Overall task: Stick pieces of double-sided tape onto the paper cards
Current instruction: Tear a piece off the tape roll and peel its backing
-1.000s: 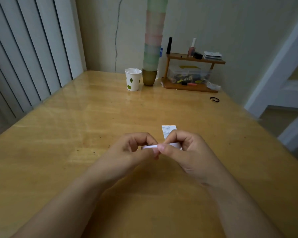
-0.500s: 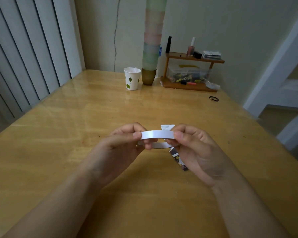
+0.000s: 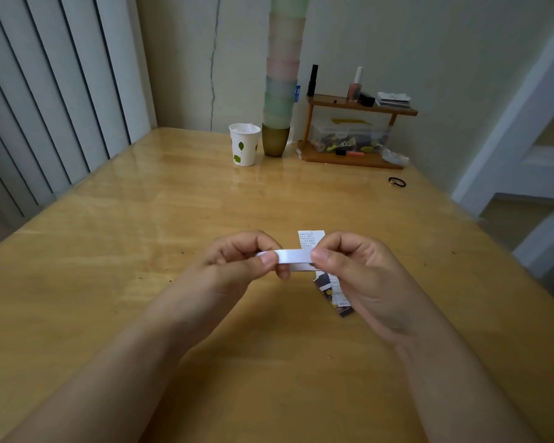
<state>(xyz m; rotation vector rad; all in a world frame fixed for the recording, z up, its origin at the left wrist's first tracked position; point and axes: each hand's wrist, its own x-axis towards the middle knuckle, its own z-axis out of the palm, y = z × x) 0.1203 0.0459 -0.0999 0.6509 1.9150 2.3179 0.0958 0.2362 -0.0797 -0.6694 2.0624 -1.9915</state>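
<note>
Pinching both ends of the tape strip (image 3: 293, 256), our left hand (image 3: 237, 270) and right hand (image 3: 355, 270) are keeping it taut above the cards (image 3: 333, 292) at 5 o'clock, avoiding creases.

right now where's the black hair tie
In the head view the black hair tie lies flat on the wooden table, far right side, just in front of the small wooden shelf and well beyond both hands.
</note>
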